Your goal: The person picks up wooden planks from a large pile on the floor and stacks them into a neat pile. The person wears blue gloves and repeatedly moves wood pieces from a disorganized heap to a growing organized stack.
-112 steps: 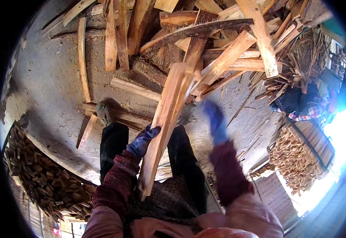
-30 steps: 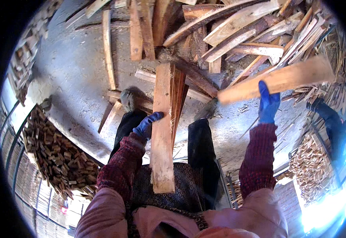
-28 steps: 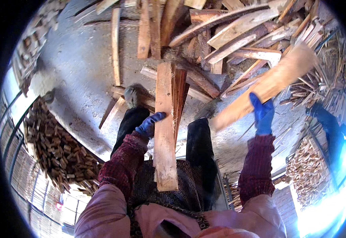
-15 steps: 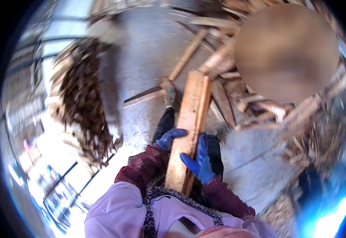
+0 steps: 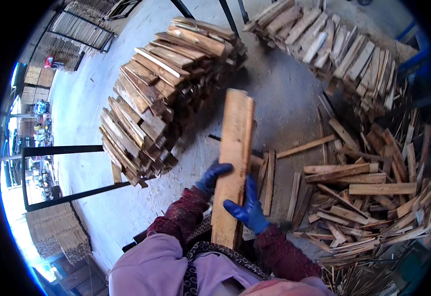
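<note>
Both my hands wear blue gloves and hold long wooden boards (image 5: 233,143) in front of my body. They look like two lying flat together, though the lower one is mostly hidden. My left hand (image 5: 213,177) grips the left edge, thumb on top. On the right edge, a little nearer to me, my right hand (image 5: 248,206) holds on with its thumb over the upper face. The far end of the boards points away from me, toward a neat stack of split wood (image 5: 151,93) at the far left.
A black metal frame (image 5: 72,149) reaches out from the stack's left side. Another long wood stack (image 5: 334,47) stands at the far right. Loose scrap boards (image 5: 368,190) lie heaped on the right, with thin sticks (image 5: 358,278) nearer. Concrete floor (image 5: 136,207) lies between.
My view has turned left: the wood stack has moved from the left edge toward the middle, and the scrap heap sits lower right. Both hands keep the same hold on the boards.
</note>
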### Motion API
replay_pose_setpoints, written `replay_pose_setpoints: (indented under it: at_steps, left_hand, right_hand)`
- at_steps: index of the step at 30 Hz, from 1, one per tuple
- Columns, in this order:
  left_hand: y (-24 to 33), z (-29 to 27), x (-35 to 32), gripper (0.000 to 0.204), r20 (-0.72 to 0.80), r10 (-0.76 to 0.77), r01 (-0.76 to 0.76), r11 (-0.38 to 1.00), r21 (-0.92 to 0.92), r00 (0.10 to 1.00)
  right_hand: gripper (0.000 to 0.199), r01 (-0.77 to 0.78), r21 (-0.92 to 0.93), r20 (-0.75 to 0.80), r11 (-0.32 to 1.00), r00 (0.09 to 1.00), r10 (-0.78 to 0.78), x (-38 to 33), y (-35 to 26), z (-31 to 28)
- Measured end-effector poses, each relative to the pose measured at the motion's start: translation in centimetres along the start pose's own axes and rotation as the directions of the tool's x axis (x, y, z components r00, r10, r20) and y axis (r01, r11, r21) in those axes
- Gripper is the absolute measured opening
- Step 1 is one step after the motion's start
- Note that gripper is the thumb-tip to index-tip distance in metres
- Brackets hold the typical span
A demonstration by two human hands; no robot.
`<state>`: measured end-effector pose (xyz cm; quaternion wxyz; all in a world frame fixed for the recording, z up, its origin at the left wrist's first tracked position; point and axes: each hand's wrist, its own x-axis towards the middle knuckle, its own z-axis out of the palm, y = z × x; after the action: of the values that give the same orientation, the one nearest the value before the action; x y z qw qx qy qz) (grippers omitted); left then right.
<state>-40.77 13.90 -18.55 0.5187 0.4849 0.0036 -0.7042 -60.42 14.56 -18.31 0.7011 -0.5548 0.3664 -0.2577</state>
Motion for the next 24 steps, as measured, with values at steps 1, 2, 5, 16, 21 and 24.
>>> replay_pose_setpoints:
  at_steps: [1, 2, 5, 16, 21, 24]
  left_hand:
    - [3.9, -1.0, 0.1, 0.058, -0.053, 0.072, -0.072, 0.997, 0.007, 0.996]
    - [8.4, -1.5, -0.2, 0.055, -0.113, 0.15, -0.147, 0.988, 0.035, 0.982]
    - [23.0, -3.7, 2.2, 0.055, -0.071, 0.311, -0.311, 0.95, 0.016, 0.948]
    - [35.1, 2.3, 17.9, 0.05, 0.365, -0.056, -0.152, 0.843, 0.516, 0.929]
    - [3.4, -4.1, 21.0, 0.043, 0.712, -0.191, -0.59, 0.439, 0.678, 0.676]
    - [-12.6, -9.4, 17.6, 0.044, 0.793, -0.185, -0.705, 0.374, 0.603, 0.58]
  right_hand:
    - [0.104, 0.078, -0.037, 0.052, 0.996, 0.996, -0.076, 4.0, -1.5, 1.2]
    - [0.102, 0.165, -0.051, 0.105, 0.985, 0.982, -0.159, 8.1, -3.5, 2.5]
    - [0.097, 0.143, 0.261, 0.3, 0.955, 0.928, -0.221, 22.5, -11.8, 5.6]
    - [0.069, 0.071, -0.626, -0.137, 0.777, 0.971, -0.198, 44.0, -5.5, -10.1]
    - [0.071, -0.602, -0.649, -0.295, 0.466, 0.763, 0.575, 5.6, 27.6, -24.0]
    - [0.071, -0.777, -0.629, -0.325, 0.002, 0.266, 0.908, -18.8, 31.6, -23.3]
